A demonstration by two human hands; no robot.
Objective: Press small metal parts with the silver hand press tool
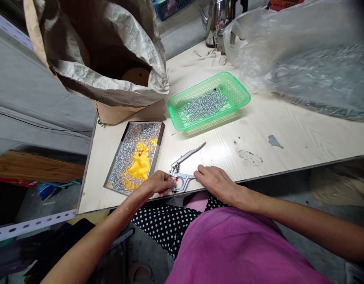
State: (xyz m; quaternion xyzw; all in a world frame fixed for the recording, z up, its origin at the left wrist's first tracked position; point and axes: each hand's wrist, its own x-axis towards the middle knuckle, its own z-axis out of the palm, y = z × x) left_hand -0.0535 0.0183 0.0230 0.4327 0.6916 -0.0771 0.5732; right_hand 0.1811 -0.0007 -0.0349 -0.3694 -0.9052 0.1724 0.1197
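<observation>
Silver snap-fastener pliers (186, 179) lie at the table's front edge, their upper handle (194, 153) raised and a spring showing between the arms. My right hand (216, 183) is closed around the end of the lower handle. At the jaws, my left hand (162, 183) has its fingers pinched together beside a small red part (175, 180). Whatever lies between those fingertips is too small to make out. Left of the pliers, a shallow box (160, 139) holds many small silver metal pieces (123, 157) over a yellow lining (140, 163).
Behind the pliers stands a green plastic basket (210, 123) with more silver pieces. A large open sack (119, 104) rises at the back left. A clear plastic bag (306, 79) of similar pieces covers the right rear, near a metal kettle (219, 19). A grey scrap (274, 141) lies on the table.
</observation>
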